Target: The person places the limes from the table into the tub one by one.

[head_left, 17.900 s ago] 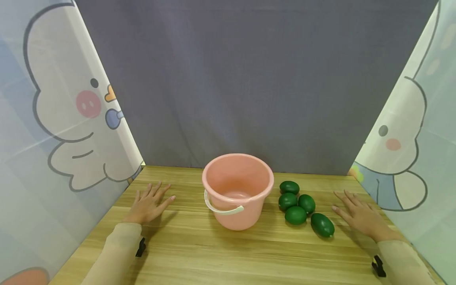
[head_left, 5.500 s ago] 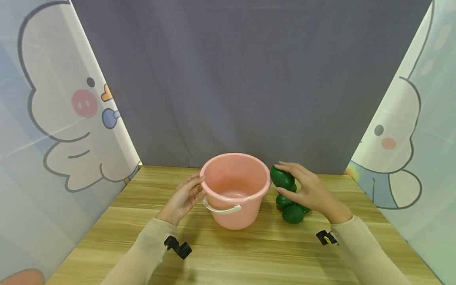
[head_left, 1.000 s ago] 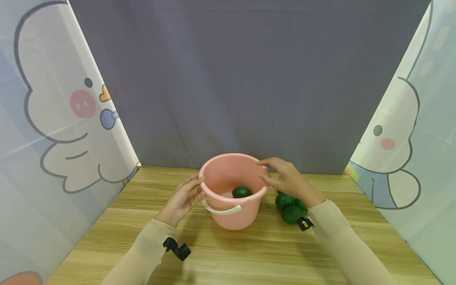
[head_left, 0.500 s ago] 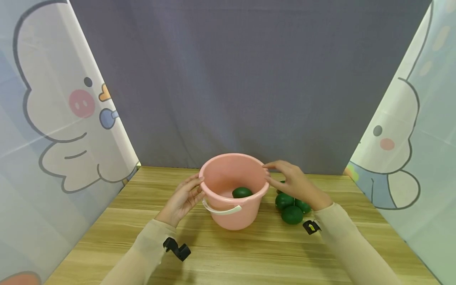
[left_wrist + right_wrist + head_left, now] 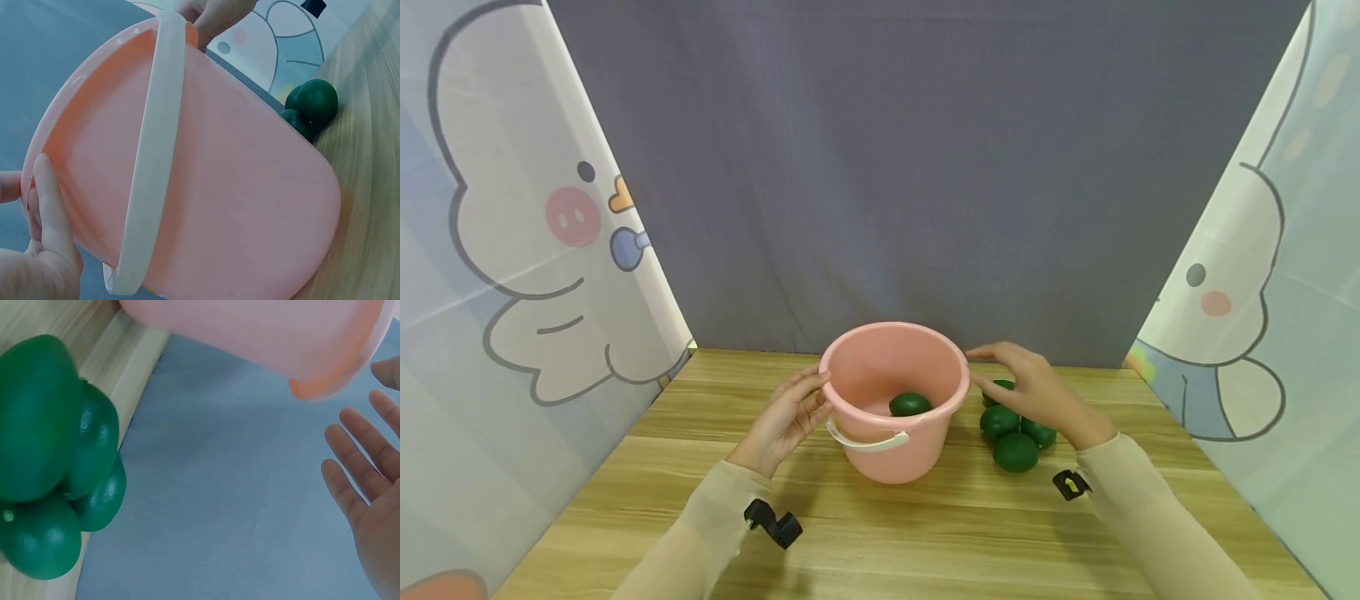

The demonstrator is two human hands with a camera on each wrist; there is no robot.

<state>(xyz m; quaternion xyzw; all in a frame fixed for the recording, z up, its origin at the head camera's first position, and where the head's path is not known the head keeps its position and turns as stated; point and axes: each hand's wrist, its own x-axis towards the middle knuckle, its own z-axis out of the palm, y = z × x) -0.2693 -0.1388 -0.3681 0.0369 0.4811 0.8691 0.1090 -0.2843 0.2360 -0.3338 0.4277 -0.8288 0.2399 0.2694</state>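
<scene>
A pink bucket point(image 5: 891, 454) with a white handle point(image 5: 872, 446) stands upright on the table. My left hand point(image 5: 784, 421) holds its rim on the left side; in the left wrist view, fingers point(image 5: 53, 206) lie on both sides of that rim. Inside the bucket lies one dark green avocado point(image 5: 910, 405). Just off the right rim hovers my right hand point(image 5: 1033, 387), holding nothing, its fingers spread in the right wrist view. Below that hand, several more avocados point(image 5: 1016, 452) sit clustered on the table, one partly hidden behind the thumb.
The wooden table point(image 5: 880, 550) runs back to a grey curtain point(image 5: 910, 167). Printed cloth panels point(image 5: 535, 292) stand on the left and right sides. Each sleeve carries a black wrist camera mount point(image 5: 772, 523).
An avocado that my right hand held 5.5 seconds ago now lies in the bucket. Over the last second the right hand has drawn back rightward from the rim. The left hand stays put.
</scene>
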